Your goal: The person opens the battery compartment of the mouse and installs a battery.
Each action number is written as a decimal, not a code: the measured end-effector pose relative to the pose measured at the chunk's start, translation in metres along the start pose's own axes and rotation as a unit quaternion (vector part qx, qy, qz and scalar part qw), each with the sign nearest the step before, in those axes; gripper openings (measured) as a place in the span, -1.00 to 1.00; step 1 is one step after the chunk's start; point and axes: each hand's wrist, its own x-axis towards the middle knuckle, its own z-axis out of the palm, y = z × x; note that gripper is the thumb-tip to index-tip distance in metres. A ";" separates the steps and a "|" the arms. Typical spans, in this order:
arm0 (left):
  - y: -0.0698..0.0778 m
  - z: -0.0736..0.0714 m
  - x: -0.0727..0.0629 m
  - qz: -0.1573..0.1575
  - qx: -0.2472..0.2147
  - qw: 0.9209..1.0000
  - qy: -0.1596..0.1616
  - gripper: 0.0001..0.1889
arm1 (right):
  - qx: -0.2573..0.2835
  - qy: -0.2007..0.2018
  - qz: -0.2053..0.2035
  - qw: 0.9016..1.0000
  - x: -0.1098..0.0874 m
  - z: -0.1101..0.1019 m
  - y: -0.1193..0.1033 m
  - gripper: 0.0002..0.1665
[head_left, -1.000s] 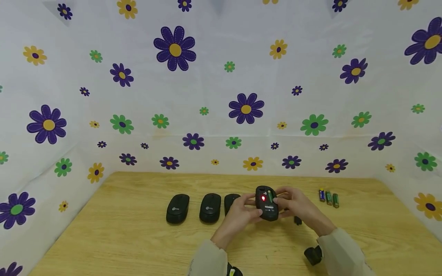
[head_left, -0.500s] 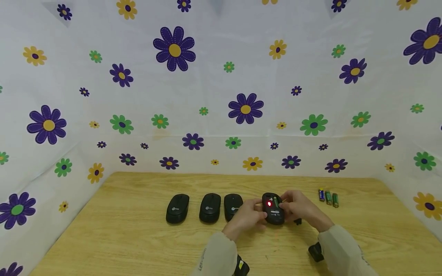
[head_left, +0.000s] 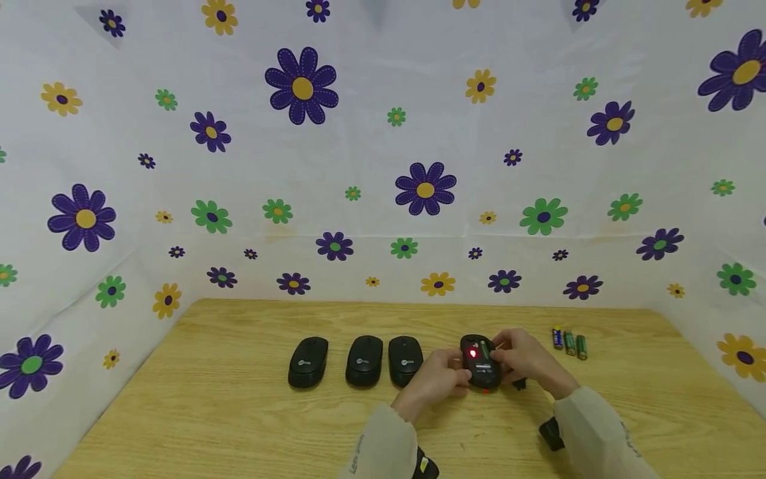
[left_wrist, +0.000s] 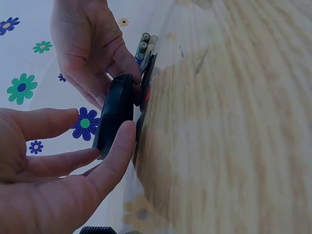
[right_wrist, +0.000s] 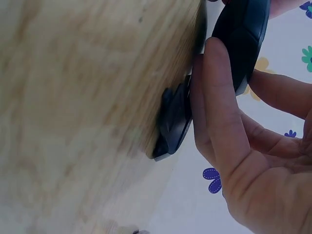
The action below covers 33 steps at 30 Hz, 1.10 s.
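Between both hands a black computer mouse (head_left: 483,376) is held underside up, its red light glowing. A green battery (head_left: 485,349) lies in its uncovered slot. My left hand (head_left: 435,380) pinches the mouse's left edge between thumb and fingers. At the opposite edge, my right hand (head_left: 526,359) grips it, thumb by the battery slot and fingers beneath. The right wrist view shows those fingers (right_wrist: 222,97) under the mouse body (right_wrist: 241,41), close over the table. Beneath the right hand lies a small black cover (right_wrist: 173,119), mostly hidden in the head view.
Three black mice stand upright in a row to the left: one far left (head_left: 308,362), one in the middle (head_left: 364,361), one beside my left hand (head_left: 405,359). Several loose batteries (head_left: 570,343) lie at the back right of the wooden table (head_left: 239,412). A flowered cloth (head_left: 359,146) walls the back.
The mouse has moved right and lower toward the table, still held by both hands. My left hand has shifted right, leaving the third mouse in the row more exposed.
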 end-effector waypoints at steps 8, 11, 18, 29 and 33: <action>-0.002 0.002 -0.001 -0.010 0.009 1.000 0.014 -0.57 | -0.026 0.013 0.010 1.000 -0.001 0.001 0.002 -0.63; -0.001 0.001 -0.004 -0.017 0.029 0.999 0.027 -0.55 | -0.042 0.022 0.008 0.999 -0.002 -0.001 0.003 -0.63; 0.003 -0.017 -0.012 0.032 0.063 0.996 0.050 -0.66 | -0.022 0.057 -0.027 0.998 -0.005 -0.008 0.002 -0.62; 0.010 -0.040 -0.028 0.132 0.181 0.966 0.126 -0.87 | 0.001 0.083 -0.045 0.996 -0.007 -0.005 -0.005 -0.68; 0.009 -0.049 -0.031 0.155 0.191 0.958 0.147 -0.89 | 0.022 0.087 -0.067 0.994 -0.008 -0.001 -0.013 -0.69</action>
